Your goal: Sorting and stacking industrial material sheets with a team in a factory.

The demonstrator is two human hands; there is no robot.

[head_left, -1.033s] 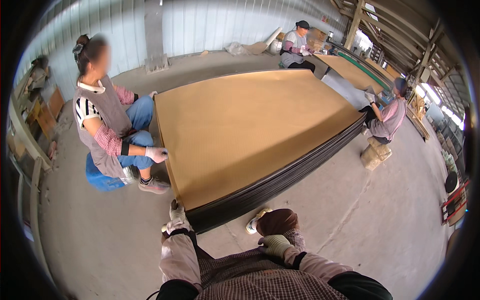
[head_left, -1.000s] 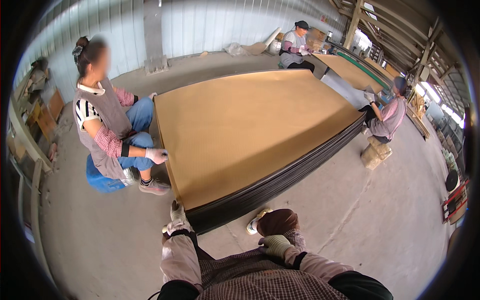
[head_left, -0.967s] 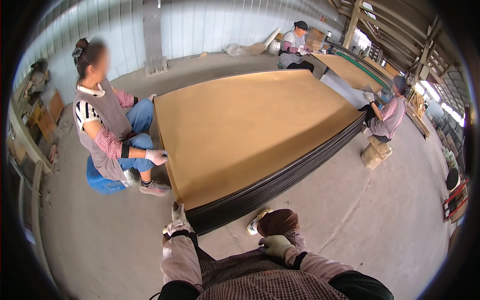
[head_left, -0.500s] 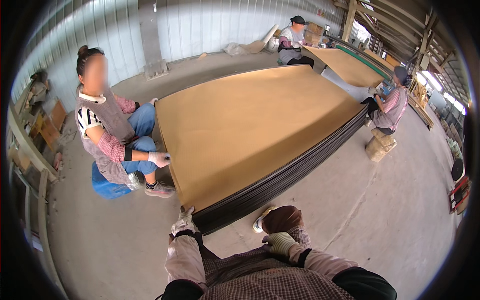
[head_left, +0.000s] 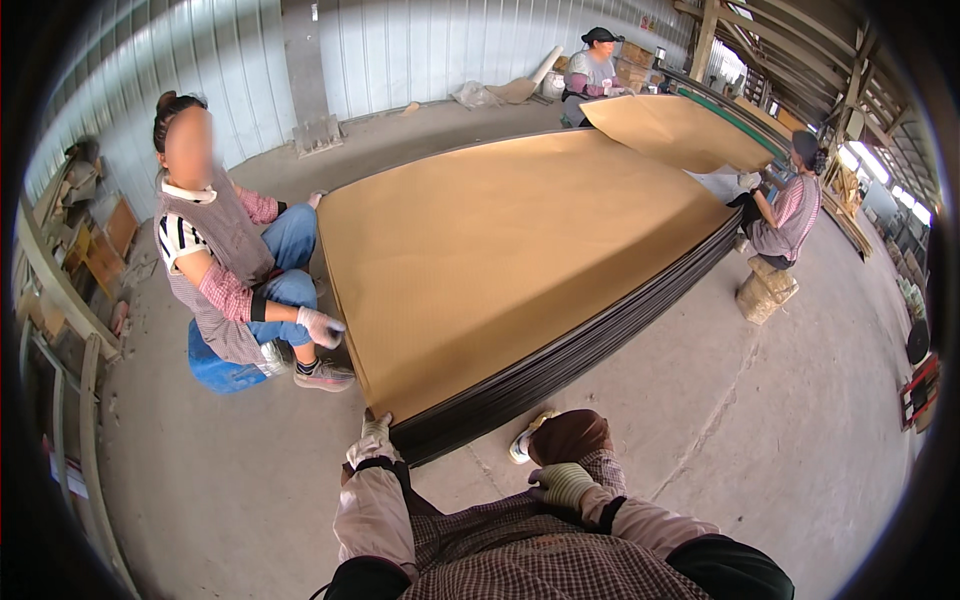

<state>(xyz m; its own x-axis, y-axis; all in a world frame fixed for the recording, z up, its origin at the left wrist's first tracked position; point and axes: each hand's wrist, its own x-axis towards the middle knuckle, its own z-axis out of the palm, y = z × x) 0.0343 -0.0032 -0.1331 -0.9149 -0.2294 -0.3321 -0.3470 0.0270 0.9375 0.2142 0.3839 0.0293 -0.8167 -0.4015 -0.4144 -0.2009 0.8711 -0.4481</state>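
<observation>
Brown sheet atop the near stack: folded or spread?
Spread: the brown sheet lies broad across the dark stack, with no fold showing.

Honestly can't read any text or numbers here, just a little sign [head_left: 648, 22] on the far wall [head_left: 430, 50], way too tiny.

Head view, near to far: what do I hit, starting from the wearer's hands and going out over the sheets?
Right hand → left hand → top brown sheet on the near stack → second brown sheet → cardboard boxes.
</observation>
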